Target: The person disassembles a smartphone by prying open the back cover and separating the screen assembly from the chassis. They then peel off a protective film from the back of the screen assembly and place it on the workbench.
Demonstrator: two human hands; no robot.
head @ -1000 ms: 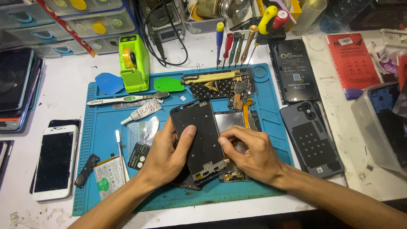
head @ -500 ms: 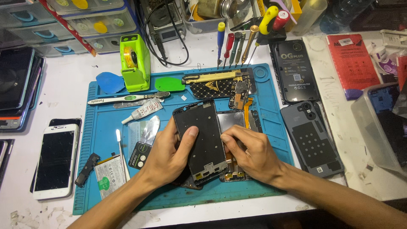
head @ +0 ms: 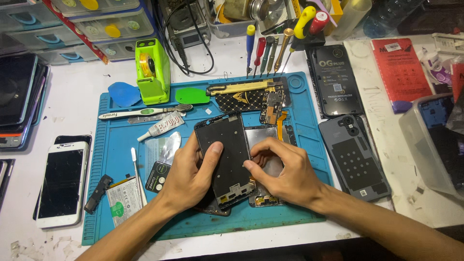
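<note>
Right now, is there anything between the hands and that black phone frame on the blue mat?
Nothing visible. The left hand grips the black phone frame at its left edge, and the right hand touches its right edge.

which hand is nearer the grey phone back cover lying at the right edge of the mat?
Right. The right hand rests just left of the grey back cover, apart from it. The left hand is farther left, across the black phone frame both hands touch.
</note>
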